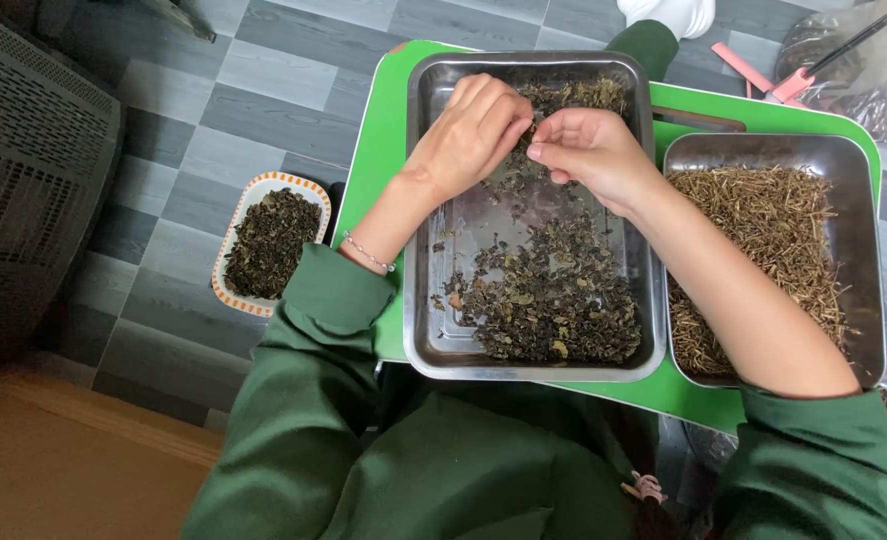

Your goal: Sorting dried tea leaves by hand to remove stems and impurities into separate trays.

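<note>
head: both hands (529,140) pinching dried leaves (554,290)

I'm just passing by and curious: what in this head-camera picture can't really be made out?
- What the fingertips pinch: the left hand and right hand meet over the steel tray of dark dried leaves, curled fingers hiding any piece.
- Pink tool: cut off by the top edge.
- Clear bag: cut by the right edge, contents blurred.
- Tray of dry stems: partly covered by the right forearm.
</note>
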